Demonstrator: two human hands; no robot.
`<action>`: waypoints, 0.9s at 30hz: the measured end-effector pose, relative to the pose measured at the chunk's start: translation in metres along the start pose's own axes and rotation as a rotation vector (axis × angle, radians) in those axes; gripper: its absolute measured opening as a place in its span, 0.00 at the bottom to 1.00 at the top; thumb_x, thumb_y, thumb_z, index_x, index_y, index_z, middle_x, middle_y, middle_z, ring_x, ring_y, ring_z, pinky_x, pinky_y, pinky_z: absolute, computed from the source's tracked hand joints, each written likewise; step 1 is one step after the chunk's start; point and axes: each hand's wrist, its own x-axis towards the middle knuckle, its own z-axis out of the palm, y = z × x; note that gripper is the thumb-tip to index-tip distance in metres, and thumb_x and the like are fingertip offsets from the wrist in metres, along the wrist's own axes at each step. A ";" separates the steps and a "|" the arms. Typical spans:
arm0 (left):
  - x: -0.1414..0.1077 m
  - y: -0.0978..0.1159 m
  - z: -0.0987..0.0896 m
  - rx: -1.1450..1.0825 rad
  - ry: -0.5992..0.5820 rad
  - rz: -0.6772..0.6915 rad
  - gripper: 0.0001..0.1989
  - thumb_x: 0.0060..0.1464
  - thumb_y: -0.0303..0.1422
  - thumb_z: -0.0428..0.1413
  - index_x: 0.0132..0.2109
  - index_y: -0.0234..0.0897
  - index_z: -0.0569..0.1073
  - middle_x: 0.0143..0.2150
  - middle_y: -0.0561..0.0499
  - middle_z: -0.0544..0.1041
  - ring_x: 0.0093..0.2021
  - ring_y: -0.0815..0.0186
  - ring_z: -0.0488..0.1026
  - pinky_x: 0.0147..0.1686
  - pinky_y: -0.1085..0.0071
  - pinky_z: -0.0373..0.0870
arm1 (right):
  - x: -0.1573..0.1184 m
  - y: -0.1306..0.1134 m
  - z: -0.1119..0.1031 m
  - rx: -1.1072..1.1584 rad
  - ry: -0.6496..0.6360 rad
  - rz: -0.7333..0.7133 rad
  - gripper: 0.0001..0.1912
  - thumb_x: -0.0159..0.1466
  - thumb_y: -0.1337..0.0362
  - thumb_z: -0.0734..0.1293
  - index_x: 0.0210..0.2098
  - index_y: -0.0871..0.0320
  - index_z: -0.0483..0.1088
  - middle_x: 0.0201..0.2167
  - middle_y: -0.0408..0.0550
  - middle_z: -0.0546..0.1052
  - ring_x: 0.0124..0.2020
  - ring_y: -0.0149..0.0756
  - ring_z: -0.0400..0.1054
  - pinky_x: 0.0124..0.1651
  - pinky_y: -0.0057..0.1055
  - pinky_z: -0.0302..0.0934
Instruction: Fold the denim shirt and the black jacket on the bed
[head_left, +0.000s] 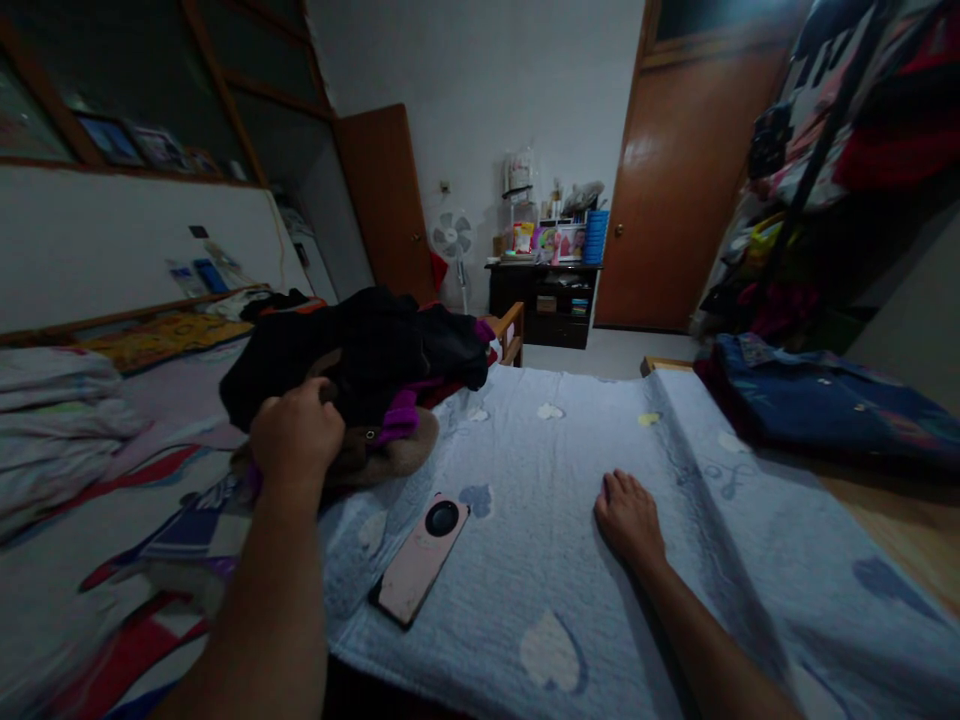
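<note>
Dim | corners dark | edges stretched (left bedding (90,570) smeared) | faint sheen, right door (675,190)

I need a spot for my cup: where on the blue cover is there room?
The cover looks bare between the phone and the right hand, and beyond that hand toward the far edge. Crowded: the left, where the left hand grips heaped clothes, and the right edge, beside folded clothes.

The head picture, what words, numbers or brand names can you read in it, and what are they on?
"Lo", perhaps with more letters: curly lettering on the pale blue blanket; the rest is unclear.
Red-and-yellow packet on the dark cabinet: too small and blurred to read.
Pink phone: no writing I can read.
</note>
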 end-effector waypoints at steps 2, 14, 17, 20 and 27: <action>-0.010 0.015 0.000 -0.040 0.093 0.100 0.20 0.56 0.32 0.47 0.54 0.37 0.71 0.46 0.41 0.77 0.47 0.51 0.71 0.43 0.59 0.66 | 0.000 0.000 0.000 0.002 -0.005 0.003 0.18 0.65 0.65 0.57 0.53 0.62 0.66 0.56 0.59 0.68 0.58 0.45 0.59 0.58 0.40 0.49; -0.071 0.090 0.004 -0.231 0.059 0.473 0.16 0.56 0.27 0.48 0.50 0.41 0.74 0.41 0.46 0.78 0.43 0.54 0.67 0.40 0.59 0.58 | 0.000 -0.001 -0.003 -0.001 -0.007 -0.003 0.19 0.65 0.65 0.57 0.53 0.62 0.66 0.56 0.59 0.68 0.58 0.46 0.59 0.58 0.40 0.48; -0.084 0.102 0.006 -0.274 0.062 0.564 0.17 0.56 0.26 0.48 0.49 0.42 0.74 0.40 0.47 0.78 0.42 0.54 0.67 0.40 0.58 0.58 | 0.000 -0.001 -0.004 0.009 -0.007 -0.003 0.18 0.65 0.65 0.57 0.53 0.63 0.66 0.57 0.59 0.68 0.58 0.45 0.59 0.59 0.40 0.48; -0.096 0.115 0.008 -0.356 0.062 0.652 0.17 0.57 0.24 0.48 0.50 0.41 0.74 0.40 0.48 0.78 0.42 0.56 0.67 0.42 0.58 0.60 | -0.001 -0.002 -0.004 0.020 -0.016 0.013 0.18 0.65 0.65 0.57 0.52 0.62 0.67 0.56 0.59 0.68 0.58 0.46 0.59 0.59 0.40 0.48; -0.118 0.133 0.015 -0.448 -0.019 0.802 0.17 0.58 0.23 0.47 0.51 0.40 0.72 0.43 0.47 0.76 0.45 0.58 0.68 0.46 0.60 0.62 | 0.007 -0.006 -0.013 0.282 -0.107 0.169 0.18 0.62 0.66 0.59 0.50 0.62 0.69 0.57 0.59 0.68 0.60 0.48 0.57 0.61 0.44 0.47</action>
